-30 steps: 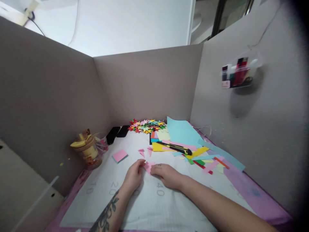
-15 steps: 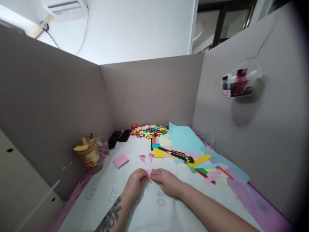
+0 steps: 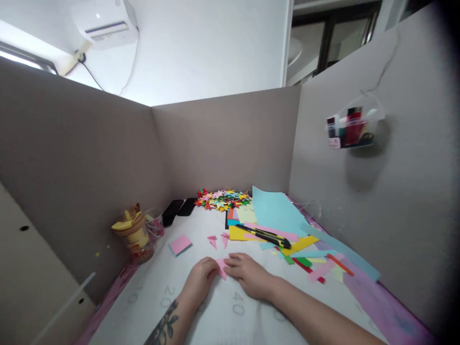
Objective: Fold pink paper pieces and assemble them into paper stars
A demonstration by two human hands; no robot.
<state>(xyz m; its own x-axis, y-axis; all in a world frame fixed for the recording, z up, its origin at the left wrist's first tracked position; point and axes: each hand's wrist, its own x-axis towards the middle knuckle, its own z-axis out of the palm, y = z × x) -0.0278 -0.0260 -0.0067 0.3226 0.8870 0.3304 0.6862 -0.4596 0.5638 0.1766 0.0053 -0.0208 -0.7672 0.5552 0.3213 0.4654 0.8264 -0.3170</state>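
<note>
Between my hands a small pink paper piece (image 3: 222, 269), partly folded, lies on the white table sheet. My left hand (image 3: 200, 276) pinches its left side, thumb and fingers closed on the edge. On its right side, the fingers of my right hand (image 3: 246, 272) press the paper down; their tips cover part of it. Just beyond are two small folded pink paper pieces, one at the left (image 3: 212, 241) and one at the right (image 3: 224, 239). Farther left lies a stack of square paper sheets (image 3: 180, 244), pink on top with blue below.
Right of my hands, a yellow-and-black utility knife (image 3: 266, 235) rests on coloured paper strips (image 3: 305, 261). Behind are a heap of paper stars (image 3: 223, 199) and a large light-blue sheet (image 3: 275, 208). At left stand a brown-yellow cup (image 3: 134, 235) and two dark phones (image 3: 178, 209). Grey panels (image 3: 226, 143) enclose the table.
My right fingers have shifted slightly on the pink paper, and more of its surface shows between my hands. The whole view has tilted a little upward.
</note>
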